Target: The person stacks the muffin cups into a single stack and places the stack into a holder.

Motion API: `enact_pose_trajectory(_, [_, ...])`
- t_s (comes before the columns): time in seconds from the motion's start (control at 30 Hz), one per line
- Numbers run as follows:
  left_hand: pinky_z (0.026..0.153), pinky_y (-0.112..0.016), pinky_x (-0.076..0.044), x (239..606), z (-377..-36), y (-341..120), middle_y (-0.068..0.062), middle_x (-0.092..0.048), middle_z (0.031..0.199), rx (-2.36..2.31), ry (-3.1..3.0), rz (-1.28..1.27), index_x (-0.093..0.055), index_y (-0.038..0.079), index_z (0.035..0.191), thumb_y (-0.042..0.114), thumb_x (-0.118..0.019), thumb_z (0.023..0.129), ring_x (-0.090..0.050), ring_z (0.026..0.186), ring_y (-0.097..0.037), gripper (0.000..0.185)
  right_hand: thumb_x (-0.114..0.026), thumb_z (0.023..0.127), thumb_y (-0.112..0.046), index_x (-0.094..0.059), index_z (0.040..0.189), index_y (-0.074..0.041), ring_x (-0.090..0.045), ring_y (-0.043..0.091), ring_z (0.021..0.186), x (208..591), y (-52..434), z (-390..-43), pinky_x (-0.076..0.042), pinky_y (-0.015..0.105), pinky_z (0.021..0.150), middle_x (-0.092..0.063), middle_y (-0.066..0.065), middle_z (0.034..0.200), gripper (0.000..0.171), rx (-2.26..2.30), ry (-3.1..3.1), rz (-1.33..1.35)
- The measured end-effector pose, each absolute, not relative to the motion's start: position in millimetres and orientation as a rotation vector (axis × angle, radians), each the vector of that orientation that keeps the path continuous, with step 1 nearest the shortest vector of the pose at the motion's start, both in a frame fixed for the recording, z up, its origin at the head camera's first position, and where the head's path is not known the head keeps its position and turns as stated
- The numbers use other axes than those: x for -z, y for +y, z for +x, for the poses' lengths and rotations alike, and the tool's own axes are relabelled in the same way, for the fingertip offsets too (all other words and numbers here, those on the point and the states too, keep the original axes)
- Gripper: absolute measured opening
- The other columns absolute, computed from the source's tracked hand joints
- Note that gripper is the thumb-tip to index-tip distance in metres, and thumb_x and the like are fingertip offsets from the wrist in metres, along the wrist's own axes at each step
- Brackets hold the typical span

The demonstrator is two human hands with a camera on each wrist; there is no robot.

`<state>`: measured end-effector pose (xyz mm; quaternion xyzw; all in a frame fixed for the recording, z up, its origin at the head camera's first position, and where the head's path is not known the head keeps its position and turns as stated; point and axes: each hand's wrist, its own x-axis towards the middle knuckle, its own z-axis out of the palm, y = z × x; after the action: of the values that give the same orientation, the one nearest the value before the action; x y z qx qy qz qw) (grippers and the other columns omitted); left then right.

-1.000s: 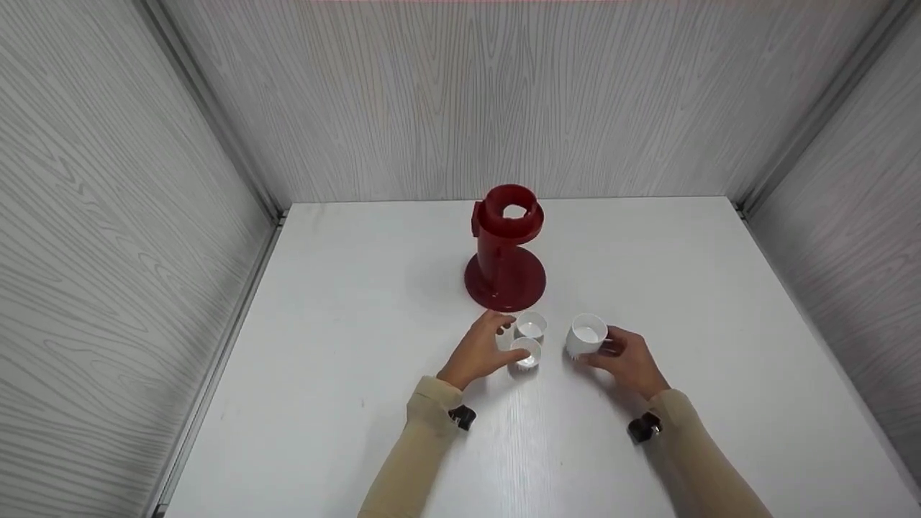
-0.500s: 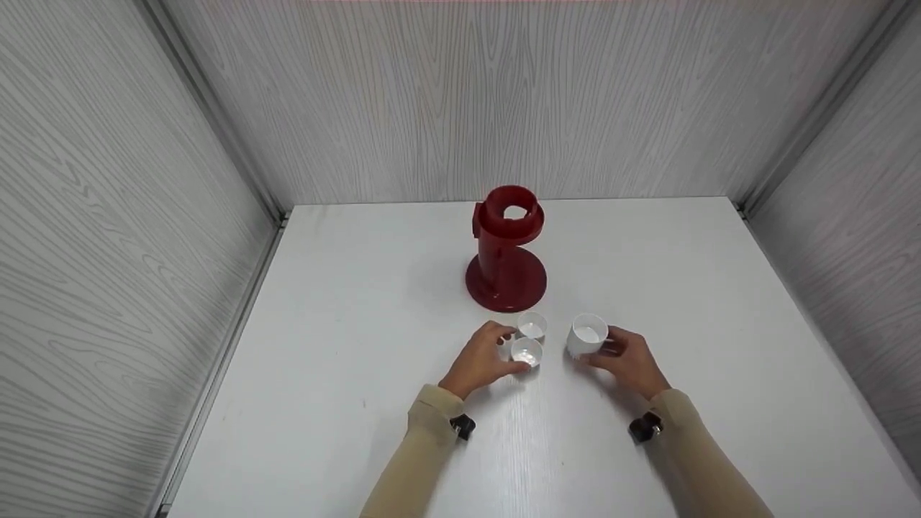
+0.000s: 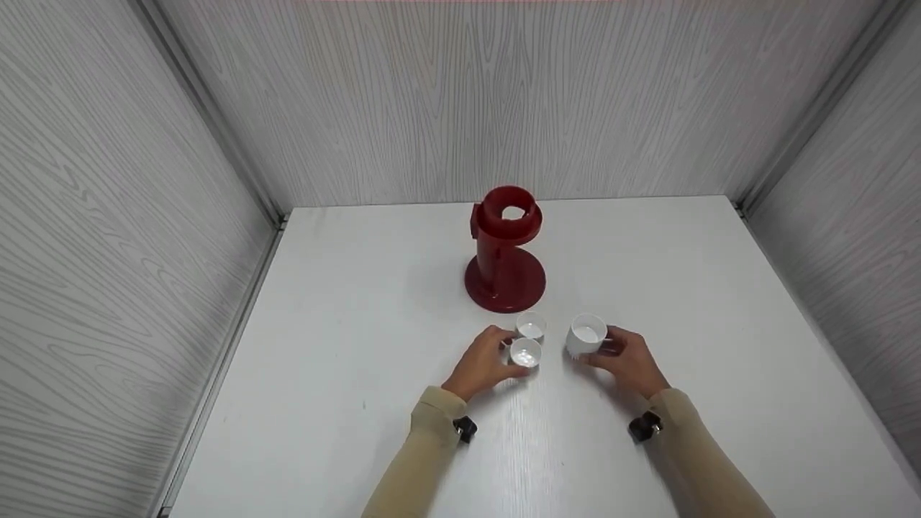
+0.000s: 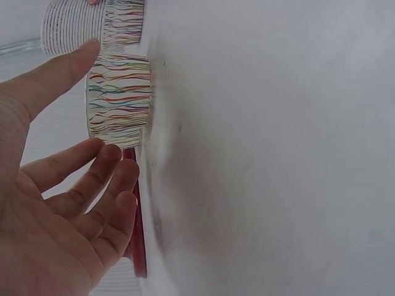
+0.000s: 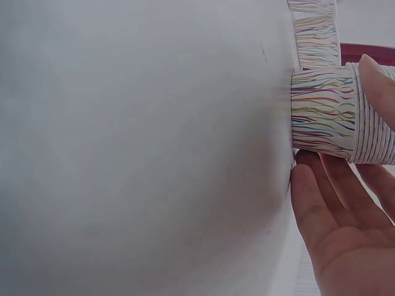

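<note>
We log three small paper cups with coloured wavy stripes on the white table (image 3: 360, 324), just in front of the red plastic cup-dispenser stand (image 3: 505, 252).

The left hand (image 3: 486, 363) cups the nearest small striped paper cup (image 3: 525, 353): thumb on one side, fingers (image 4: 99, 179) loosely curved at the other, and we cannot tell if they press it. A second small cup (image 3: 531, 329) stands just behind it, untouched.

The right hand (image 3: 629, 363) holds the stack of nested striped paper cups (image 3: 586, 335), thumb (image 5: 376, 77) on the ribbed rims, fingers below.

Judgement: the cups are very light, thin-walled and easily crushed or tipped. Best taken at the sidewall near the stiffer rolled rim, with light opposing pressure. The nested stack may slide apart if gripped only on its outermost cup.
</note>
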<state>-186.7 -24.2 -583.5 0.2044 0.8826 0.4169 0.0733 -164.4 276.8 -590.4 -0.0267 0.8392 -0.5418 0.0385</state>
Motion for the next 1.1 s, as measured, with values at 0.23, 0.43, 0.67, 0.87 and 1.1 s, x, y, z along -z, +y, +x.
enact_pose_trajectory(0.23, [0.101,-0.034,-0.050,586.5,-187.0,-21.6,-0.003,-0.064,0.119,-1.260,2.646,0.594,-0.066,0.010,0.134,0.031,-0.091,0.079,-0.060,0.110,-0.019,0.064,-0.092,0.077,-0.028,-0.064,0.137,-0.010,-0.072,0.030,0.117,591.6,276.9,-165.4,-0.058,0.027,0.095,-0.070,0.013,0.133,0.068,1.657,2.581,-0.081])
enact_pose_trajectory(0.43, [0.100,-0.033,-0.051,588.6,-187.8,-21.9,-0.003,-0.066,0.119,-1.287,2.628,0.595,-0.067,0.009,0.132,0.031,-0.090,0.080,-0.062,0.110,-0.019,0.061,-0.091,0.079,-0.026,-0.064,0.138,-0.009,-0.071,0.030,0.117,590.9,276.8,-164.0,-0.058,0.026,0.095,-0.069,0.013,0.133,0.067,1.661,2.583,-0.088])
enact_pose_trajectory(0.67, [0.097,-0.034,-0.052,586.2,-185.5,-22.7,-0.002,-0.066,0.119,-1.299,2.607,0.563,-0.066,0.011,0.133,0.031,-0.088,0.082,-0.062,0.108,-0.017,0.059,-0.090,0.080,-0.022,-0.062,0.140,-0.007,-0.072,0.024,0.115,592.6,279.2,-163.9,-0.058,0.024,0.093,-0.069,0.014,0.132,0.068,1.664,2.573,-0.089])
enact_pose_trajectory(0.87, [0.100,-0.035,-0.052,580.1,-185.9,-25.2,-0.003,-0.065,0.122,-1.285,2.609,0.573,-0.065,0.011,0.134,0.030,-0.088,0.083,-0.063,0.112,-0.020,0.060,-0.091,0.079,-0.023,-0.063,0.138,-0.008,-0.072,0.024,0.115,592.8,279.2,-165.0,-0.057,0.022,0.092,-0.069,0.013,0.132,0.067,1.676,2.567,-0.066])
enact_pose_trajectory(1.1, [0.098,-0.034,-0.052,569.7,-188.1,-27.8,-0.003,-0.065,0.123,-1.325,2.584,0.594,-0.065,0.011,0.132,0.027,-0.087,0.083,-0.063,0.113,-0.022,0.056,-0.092,0.078,-0.022,-0.064,0.137,-0.008,-0.071,0.028,0.117,592.2,277.0,-165.4,-0.057,0.022,0.092,-0.069,0.013,0.132,0.067,1.695,2.551,-0.066])
